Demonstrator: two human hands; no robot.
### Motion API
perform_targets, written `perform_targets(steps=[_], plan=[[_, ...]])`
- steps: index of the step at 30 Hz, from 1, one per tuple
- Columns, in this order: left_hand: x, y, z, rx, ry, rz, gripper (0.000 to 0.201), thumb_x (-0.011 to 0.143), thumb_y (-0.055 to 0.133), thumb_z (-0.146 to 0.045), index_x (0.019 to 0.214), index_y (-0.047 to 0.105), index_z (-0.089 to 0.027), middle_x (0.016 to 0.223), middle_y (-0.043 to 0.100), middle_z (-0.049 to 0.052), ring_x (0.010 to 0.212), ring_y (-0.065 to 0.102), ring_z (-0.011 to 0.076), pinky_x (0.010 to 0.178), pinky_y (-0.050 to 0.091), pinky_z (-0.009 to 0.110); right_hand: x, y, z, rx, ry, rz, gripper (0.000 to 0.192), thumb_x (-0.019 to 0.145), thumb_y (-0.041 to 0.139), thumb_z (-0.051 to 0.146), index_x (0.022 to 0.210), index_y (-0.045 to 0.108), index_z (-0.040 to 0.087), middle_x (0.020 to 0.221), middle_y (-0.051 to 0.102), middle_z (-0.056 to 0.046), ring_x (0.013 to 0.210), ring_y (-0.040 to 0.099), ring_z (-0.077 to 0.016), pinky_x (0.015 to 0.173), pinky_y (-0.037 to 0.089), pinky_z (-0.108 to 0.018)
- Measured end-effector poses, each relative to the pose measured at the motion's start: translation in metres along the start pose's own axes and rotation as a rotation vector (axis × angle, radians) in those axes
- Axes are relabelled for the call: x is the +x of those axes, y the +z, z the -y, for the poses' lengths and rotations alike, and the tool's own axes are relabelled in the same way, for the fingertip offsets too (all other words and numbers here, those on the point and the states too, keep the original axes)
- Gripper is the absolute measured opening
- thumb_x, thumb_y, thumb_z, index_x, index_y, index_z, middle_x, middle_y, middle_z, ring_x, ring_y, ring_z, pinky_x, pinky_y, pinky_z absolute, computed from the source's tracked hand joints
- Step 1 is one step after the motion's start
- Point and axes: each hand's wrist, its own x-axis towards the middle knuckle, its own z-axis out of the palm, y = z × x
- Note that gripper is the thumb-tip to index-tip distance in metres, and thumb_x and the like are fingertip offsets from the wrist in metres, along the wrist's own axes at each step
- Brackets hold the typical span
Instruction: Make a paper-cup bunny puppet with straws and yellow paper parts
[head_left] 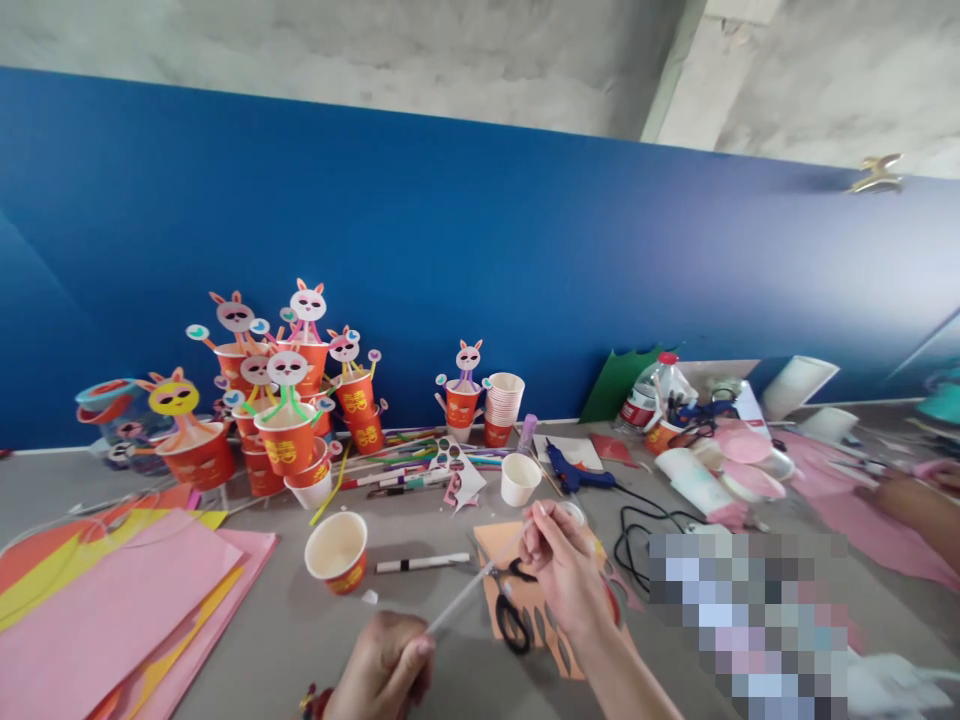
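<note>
Above grey tabletop [289,640], hold the slender translucent stick [469,592] straight, left hand [386,660] wrapped round its near end, right hand [561,565] pinching the far one.

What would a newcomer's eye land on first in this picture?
Probably the cluster of rabbit-topped red cups at left, bright against the blue wall. Next, at the lower middle, the left hand and right hand hold a thin pale strip slanting between them.
</note>
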Motion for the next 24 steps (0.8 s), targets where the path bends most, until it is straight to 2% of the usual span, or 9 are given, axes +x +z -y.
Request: perform_targets(steps=[2,4,5,7,9,11,15,19,24], plan=[[-0.002,-0.003,-0.001,0.007,0.093,0.019,0.07,0.096,0.027,-0.061,0.048,0.053,-0.016,0.043,0.045,0.002,0.047,0.042,0.0103,0.056,0.035,0.024,-0.002,0.002,-0.001,0.013,0.006,0.023,0.031,0.075,0.081,0.043,0.075,0.062,0.018,0.049,0.052,0.006,0.046,0.043,-0.0078,0.047,0.038,-0.02],[-0.003,-0.005,-0.003,-0.127,0.034,0.113,0.072,0.094,0.028,-0.064,0.051,0.06,-0.015,0.046,0.047,0.003,0.048,0.043,0.0112,0.056,0.033,0.025,-0.004,0.003,-0.003,0.035,0.033,0.053,0.033,0.075,0.081,0.044,0.073,0.059,0.019,0.048,0.051,0.006,0.045,0.043,-0.0076,0.046,0.037,-0.019],[-0.004,-0.006,-0.004,-0.246,-0.038,0.179,0.074,0.092,0.029,-0.067,0.058,0.067,-0.014,0.05,0.051,0.004,0.05,0.044,0.0121,0.056,0.033,0.026,-0.005,0.004,-0.005,0.047,0.058,0.073,0.035,0.075,0.081,0.045,0.072,0.057,0.019,0.048,0.051,0.006,0.045,0.043,-0.0075,0.046,0.036,-0.019],[-0.004,-0.007,-0.006,-0.505,-0.185,0.316,0.072,0.086,0.037,-0.073,0.087,0.077,-0.013,0.065,0.062,0.008,0.058,0.05,0.0145,0.058,0.033,0.026,-0.007,0.004,-0.01,0.045,0.125,0.119,0.038,0.076,0.079,0.047,0.071,0.054,0.019,0.048,0.051,0.006,0.043,0.042,-0.0068,0.045,0.035,-0.018],[-0.003,-0.007,-0.007,-0.739,-0.27,0.424,0.076,0.078,0.048,-0.076,0.116,0.07,-0.014,0.084,0.068,0.011,0.067,0.053,0.0166,0.062,0.035,0.025,-0.008,0.004,-0.015,-0.008,0.193,0.18,0.038,0.077,0.079,0.047,0.071,0.053,0.019,0.048,0.053,0.006,0.041,0.042,-0.0059,0.043,0.033,-0.018],[-0.002,-0.005,-0.005,-0.901,-0.292,0.472,0.08,0.071,0.06,-0.072,0.125,0.064,-0.013,0.09,0.069,0.012,0.073,0.055,0.0175,0.065,0.037,0.025,-0.009,0.004,-0.022,-0.082,0.242,0.25,0.039,0.078,0.077,0.048,0.072,0.054,0.018,0.048,0.054,0.006,0.039,0.043,-0.0055,0.042,0.031,-0.017],[0.003,0.005,0.007,-1.006,-0.399,0.382,0.056,0.078,0.071,-0.052,0.118,0.061,-0.014,0.081,0.071,0.008,0.064,0.06,0.0131,0.058,0.036,0.02,-0.015,0.006,-0.036,-0.241,0.294,0.374,0.041,0.081,0.071,0.055,0.076,0.054,0.018,0.05,0.059,0.004,0.04,0.047,-0.0066,0.042,0.034,-0.016],[0.009,0.012,0.019,-1.009,-0.444,0.227,0.026,0.086,0.067,-0.039,0.095,0.057,-0.017,0.057,0.066,-0.001,0.034,0.044,0.0051,0.039,0.024,0.016,-0.024,0.012,-0.052,-0.427,0.311,0.482,0.044,0.082,0.067,0.059,0.076,0.056,0.017,0.055,0.064,0.001,0.043,0.05,-0.008,0.045,0.038,-0.017],[0.017,0.008,0.017,-1.015,-0.406,0.156,0.02,0.086,0.059,-0.035,0.089,0.056,-0.016,0.044,0.059,-0.003,0.025,0.032,0.0045,0.031,0.017,0.016,-0.013,0.011,-0.052,-0.62,0.143,0.39,0.042,0.085,0.061,0.061,0.088,0.059,0.019,0.069,0.062,0.002,0.048,0.05,-0.009,0.046,0.039,-0.019]])
